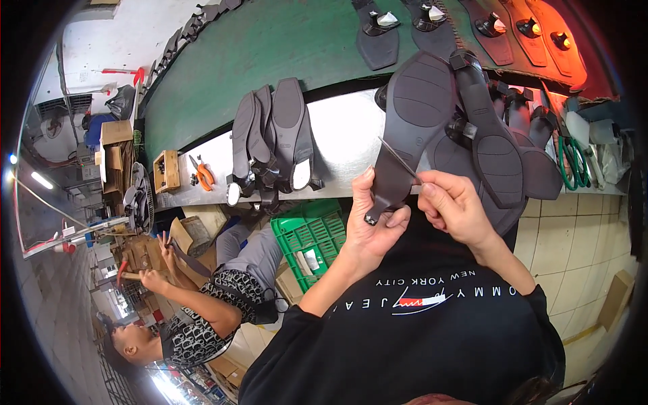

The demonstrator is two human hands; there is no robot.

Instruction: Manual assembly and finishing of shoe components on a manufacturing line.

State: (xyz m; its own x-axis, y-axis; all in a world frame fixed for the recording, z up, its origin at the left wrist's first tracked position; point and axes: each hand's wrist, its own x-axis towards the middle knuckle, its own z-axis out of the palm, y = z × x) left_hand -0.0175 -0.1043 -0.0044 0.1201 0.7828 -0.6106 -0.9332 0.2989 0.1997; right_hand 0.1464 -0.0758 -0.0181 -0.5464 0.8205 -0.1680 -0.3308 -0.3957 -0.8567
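Upright in front of me is a dark brown shoe sole [417, 94], with a heel at its lower end. My left hand [368, 233] is closed round that heel end, thumb up along its side. My right hand [457, 208] pinches a thin, pointed metal tool [399, 157] between thumb and fingers. The tool lies across the sole where it meets the heel; whether its tip touches cannot be made out. To the right, close behind my right hand, more dark soles [496, 152] overlap at the bench edge.
Several finished-looking soles [289, 111] lean on the metal ledge, left. Orange-handled pliers [204, 174] and a wooden box [166, 171] lie beyond. More heeled soles [376, 44] rest on the green belt [250, 50]. Green-handled scissors [572, 162] hang right. A green crate [309, 236] stands below; a co-worker [209, 310] holds a hammer.
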